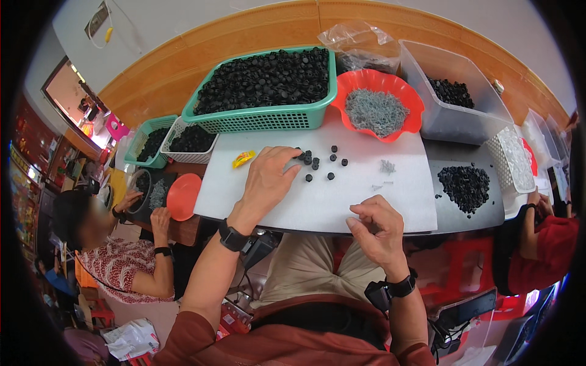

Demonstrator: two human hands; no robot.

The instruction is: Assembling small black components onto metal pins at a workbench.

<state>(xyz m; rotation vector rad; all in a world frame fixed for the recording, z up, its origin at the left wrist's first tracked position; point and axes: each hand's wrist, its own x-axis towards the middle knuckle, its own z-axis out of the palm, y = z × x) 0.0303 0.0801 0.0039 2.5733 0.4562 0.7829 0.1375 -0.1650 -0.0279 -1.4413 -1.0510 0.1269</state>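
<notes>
"How do the fingers look from your end?"

"On my feed, the left hand (268,180) bends its fingers beside loose black caps (308,161); I can't tell whether they pinch one. The right hand (381,235) curls loosely, thumb and forefinger parted."

"And the caps?"

"Scattered on the white sheet (274,210), right of my left hand. Small screws (387,166) lie beyond the other. Farther back, a cap-filled teal basket (268,121) stands beside a red scalloped bowl (390,135) on the desk (464,155)."

Observed from where I stand: red marking shows on the small yellow packet (243,159) and white plastic bag (131,340), none clearly legible.
</notes>
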